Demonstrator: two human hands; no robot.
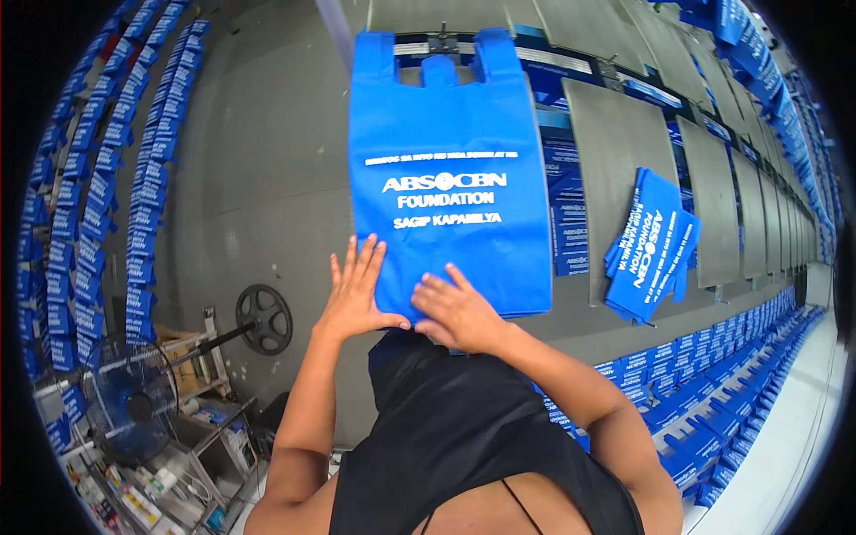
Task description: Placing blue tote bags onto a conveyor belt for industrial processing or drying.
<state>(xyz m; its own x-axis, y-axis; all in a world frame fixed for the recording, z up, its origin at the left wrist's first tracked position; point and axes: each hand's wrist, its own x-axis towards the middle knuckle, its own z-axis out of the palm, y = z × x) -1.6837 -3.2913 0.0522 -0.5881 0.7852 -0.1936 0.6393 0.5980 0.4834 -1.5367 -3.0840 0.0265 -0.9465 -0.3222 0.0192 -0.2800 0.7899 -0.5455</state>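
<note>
A blue fabric carry bag (464, 267) with white printing lies flat in front of me, its cut-out handles at the far end. At its near left corner, my left hand (355, 294) rests with the fingers stretched out and spread. My right hand (459, 312) lies on the bag's near edge, fingers apart and slightly bent. Both hands touch the fabric; the thumb of the left one points toward the right one. What lies under the bag is mostly hidden.
Grey flat boards (620, 134) run in a row to the right, one bearing a small pile of folded blue bags (646, 250). Blue bags hang in lines (156, 178) on the left. A fan (138, 406), a black handwheel (265, 319) and a cluttered shelf (209, 446) stand at lower left.
</note>
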